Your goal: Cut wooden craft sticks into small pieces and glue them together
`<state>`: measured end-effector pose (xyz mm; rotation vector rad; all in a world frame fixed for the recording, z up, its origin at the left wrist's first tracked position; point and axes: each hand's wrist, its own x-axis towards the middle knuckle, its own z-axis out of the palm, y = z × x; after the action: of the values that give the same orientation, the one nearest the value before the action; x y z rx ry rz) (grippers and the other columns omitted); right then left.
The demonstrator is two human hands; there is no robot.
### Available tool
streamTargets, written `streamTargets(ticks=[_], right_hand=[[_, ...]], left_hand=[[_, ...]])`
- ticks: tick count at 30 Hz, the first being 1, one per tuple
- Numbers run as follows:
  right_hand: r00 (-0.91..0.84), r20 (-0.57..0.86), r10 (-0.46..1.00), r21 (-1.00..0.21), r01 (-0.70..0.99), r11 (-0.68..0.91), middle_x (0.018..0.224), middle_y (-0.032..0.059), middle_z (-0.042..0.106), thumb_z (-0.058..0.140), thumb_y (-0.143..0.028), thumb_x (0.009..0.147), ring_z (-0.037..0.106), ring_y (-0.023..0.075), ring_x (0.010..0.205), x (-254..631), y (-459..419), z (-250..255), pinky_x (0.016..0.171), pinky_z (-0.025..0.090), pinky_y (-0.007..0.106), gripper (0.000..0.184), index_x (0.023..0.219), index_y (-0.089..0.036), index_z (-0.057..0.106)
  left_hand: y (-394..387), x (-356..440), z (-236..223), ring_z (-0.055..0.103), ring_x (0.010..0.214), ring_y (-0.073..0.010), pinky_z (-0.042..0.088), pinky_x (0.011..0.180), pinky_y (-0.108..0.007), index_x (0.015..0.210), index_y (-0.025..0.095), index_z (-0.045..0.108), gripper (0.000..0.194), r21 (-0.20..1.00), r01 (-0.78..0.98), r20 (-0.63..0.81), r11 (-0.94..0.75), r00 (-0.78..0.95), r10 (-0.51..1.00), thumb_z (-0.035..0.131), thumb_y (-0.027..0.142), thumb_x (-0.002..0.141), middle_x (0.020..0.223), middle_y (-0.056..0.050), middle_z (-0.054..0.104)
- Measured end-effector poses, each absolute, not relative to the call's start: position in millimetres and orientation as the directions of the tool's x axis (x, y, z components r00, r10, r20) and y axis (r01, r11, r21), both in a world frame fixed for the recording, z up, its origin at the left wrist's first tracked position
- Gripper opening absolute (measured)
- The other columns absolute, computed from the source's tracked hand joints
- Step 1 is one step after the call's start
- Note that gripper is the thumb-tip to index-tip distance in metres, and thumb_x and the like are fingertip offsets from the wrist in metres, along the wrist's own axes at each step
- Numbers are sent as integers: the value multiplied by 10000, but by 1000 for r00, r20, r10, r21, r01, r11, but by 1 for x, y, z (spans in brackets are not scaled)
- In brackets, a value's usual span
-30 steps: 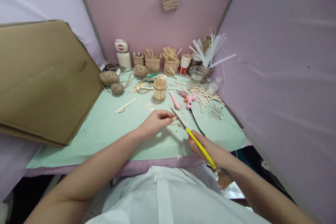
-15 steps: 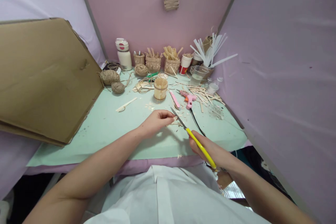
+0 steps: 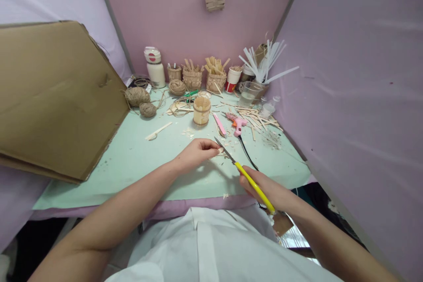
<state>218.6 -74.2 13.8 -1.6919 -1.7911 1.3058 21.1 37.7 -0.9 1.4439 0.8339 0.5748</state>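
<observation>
My left hand [image 3: 200, 152] is closed, pinching a small pale wooden piece [image 3: 220, 150] between thumb and fingertips. My right hand [image 3: 259, 180] grips yellow-handled scissors [image 3: 254, 186], whose metal blades point up and left to the pinched piece. The blades look nearly closed; whether they bite into the wood I cannot tell. Beyond my hands stands a small round wooden cup [image 3: 201, 112] with twine bands. A pink utility knife [image 3: 219, 124] and a pink glue gun [image 3: 239, 126] lie past the scissors' tips, and wood scraps are scattered below.
Cardboard [image 3: 56, 101] leans on the left, beside twine balls [image 3: 137, 96]. Stick-filled baskets [image 3: 216, 82], a paper cup [image 3: 233, 80] and white glue sticks [image 3: 264, 64] line the back. Loose wooden sticks [image 3: 256, 116] lie at right; the glue gun's black cord [image 3: 247, 153] runs near my right hand.
The scissors and my right hand have shifted very slightly down and right. My left hand keeps its pinch in nearly the same place, and the view has tilted a little.
</observation>
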Motion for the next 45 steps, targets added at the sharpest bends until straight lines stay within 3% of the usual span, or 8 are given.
streamTargets(ticks=[6,10,16,22,26,32,38,45], right_hand=[[-174,-288,942,-867,465,-180,587,-47,402,359,-484,889,316,80,482,223,-62,4,421,270,210,321,753,-196,392],[-58,-233,971,-886,425,-188,676,-27,513,533,-469,786,353,62,442,218,-46,10,394,296,209,304,787,-198,397],[-80,51,995,-976,207,67,1013,57,606,637,-369,734,400,51,469,201,-27,18,452,380,241,341,802,-216,339],[-70,124,990,-978,160,134,814,32,626,645,-351,720,427,75,471,189,-14,12,431,359,233,308,838,-203,402],[-15,104,994,-967,231,105,701,4,609,655,-309,695,433,85,474,190,-10,13,438,342,227,280,802,-198,421],[59,152,987,-925,361,120,821,8,641,672,-312,681,478,98,527,195,-7,1,498,382,234,358,871,-219,383],[112,100,989,-928,368,52,770,-17,588,567,-438,769,441,83,491,194,-14,-1,485,364,233,295,862,-212,401],[-110,-115,987,-817,575,-31,628,-56,422,432,-513,852,364,95,514,199,-49,6,488,320,232,312,801,-209,384]], left_hand=[[42,22,-9,437,589,-89,333,534,-210,878,138,679,360,992,91,-128,91,631,765,658,431,669,692,-8,576],[43,22,-13,435,601,-80,322,550,-204,865,142,675,337,993,33,-105,111,657,747,682,416,670,698,-2,578],[38,22,-8,426,560,-68,305,537,-199,855,148,610,333,952,-66,-160,298,722,673,730,377,645,627,31,510],[38,20,-8,475,611,-73,382,628,-214,871,138,576,354,858,-172,-144,484,823,549,752,345,644,663,13,517],[40,19,-8,533,707,-112,411,674,-237,844,136,620,342,931,-112,-134,347,780,611,674,443,703,777,-39,591],[37,24,-7,461,584,-92,330,539,-214,792,128,655,281,995,82,-5,-61,638,770,647,397,711,655,-2,575],[35,24,-4,415,499,-70,314,487,-204,735,128,594,228,999,33,17,-40,525,851,633,351,715,545,34,501],[37,25,-1,413,476,-55,322,480,-199,751,138,558,206,992,-127,58,-1,447,892,653,314,701,551,49,494]])
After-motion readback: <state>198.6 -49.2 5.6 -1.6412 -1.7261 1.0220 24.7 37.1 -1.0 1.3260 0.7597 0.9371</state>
